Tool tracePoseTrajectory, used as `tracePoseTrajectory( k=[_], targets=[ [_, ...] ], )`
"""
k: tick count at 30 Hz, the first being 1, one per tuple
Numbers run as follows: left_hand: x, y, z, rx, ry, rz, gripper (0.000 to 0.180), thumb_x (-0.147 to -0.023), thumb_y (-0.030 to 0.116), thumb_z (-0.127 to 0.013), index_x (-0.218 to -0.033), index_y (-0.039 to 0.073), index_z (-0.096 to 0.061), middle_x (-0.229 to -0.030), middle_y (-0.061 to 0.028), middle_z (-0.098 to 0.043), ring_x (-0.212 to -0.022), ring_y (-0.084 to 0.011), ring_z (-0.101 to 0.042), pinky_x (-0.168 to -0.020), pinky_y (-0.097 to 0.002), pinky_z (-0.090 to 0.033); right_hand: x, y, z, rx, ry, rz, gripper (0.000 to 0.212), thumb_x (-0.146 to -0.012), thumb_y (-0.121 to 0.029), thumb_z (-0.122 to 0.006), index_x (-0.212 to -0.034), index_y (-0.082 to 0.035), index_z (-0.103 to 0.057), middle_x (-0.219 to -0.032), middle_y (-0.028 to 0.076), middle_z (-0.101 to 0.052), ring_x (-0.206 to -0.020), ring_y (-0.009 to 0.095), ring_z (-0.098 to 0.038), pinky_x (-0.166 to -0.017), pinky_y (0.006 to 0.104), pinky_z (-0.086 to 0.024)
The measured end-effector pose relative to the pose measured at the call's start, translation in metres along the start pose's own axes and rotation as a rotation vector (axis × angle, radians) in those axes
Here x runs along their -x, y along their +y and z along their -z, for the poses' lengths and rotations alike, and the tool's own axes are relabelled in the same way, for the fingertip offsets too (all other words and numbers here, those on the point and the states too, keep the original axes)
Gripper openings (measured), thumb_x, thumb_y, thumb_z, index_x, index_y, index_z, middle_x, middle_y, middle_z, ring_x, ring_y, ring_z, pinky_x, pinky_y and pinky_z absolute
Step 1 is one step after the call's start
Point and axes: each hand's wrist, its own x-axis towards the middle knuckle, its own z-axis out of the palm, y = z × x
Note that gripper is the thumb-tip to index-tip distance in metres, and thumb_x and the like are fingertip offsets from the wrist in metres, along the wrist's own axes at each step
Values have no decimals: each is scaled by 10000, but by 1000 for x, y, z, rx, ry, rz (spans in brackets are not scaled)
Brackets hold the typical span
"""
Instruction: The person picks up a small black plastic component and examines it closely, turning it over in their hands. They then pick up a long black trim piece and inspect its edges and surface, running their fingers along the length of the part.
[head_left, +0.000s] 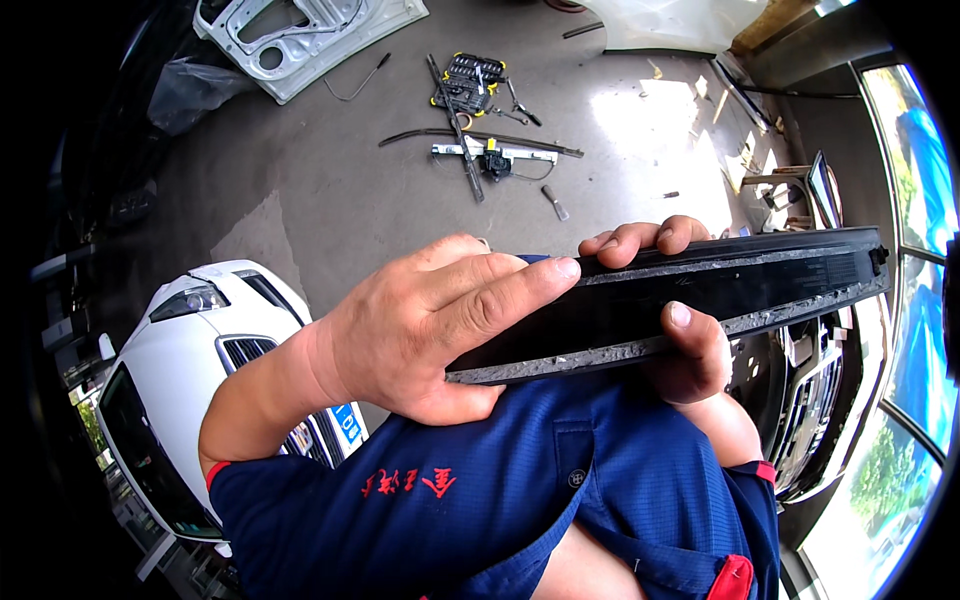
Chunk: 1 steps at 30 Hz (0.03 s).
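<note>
Across my front, at chest height, a long glossy black panel (790, 278) tapers toward its right end. Rough grey strips that look like old adhesive run along both long edges, and a small black fitting shows at the right tip. My left hand (415, 320) grips the left end, index finger stretched along the far strip and thumb by the near edge. My right hand (698, 345) holds the middle, with fingertips over the far edge and the thumb on the face. The left end of the panel is hidden behind my left hand.
A white car (150, 400) stands at the left. Beyond lie a bare door shell (320, 45), an open tool case (470, 85), a window regulator (500, 155), dark trim strips (420, 132) and a small brush-like tool (555, 203). A grille (815, 400) is at right.
</note>
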Motion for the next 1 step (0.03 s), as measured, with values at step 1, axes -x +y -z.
tracePoseTrajectory(
  k=[1],
  targets=[
    [0, 1, 1, 7, -27, 21, 952, -598, 80, -828, -1469, -71, -475, -1102, -171, -655, -825, -313, -654, -715, -394, -536, 0, 0, 0, 0, 0, 2, 500, -842, -186, -642, -1277, -92, -413, -1234, 226, -598, -1297, 371, -546, -1156, 534, -406]
  ],
)
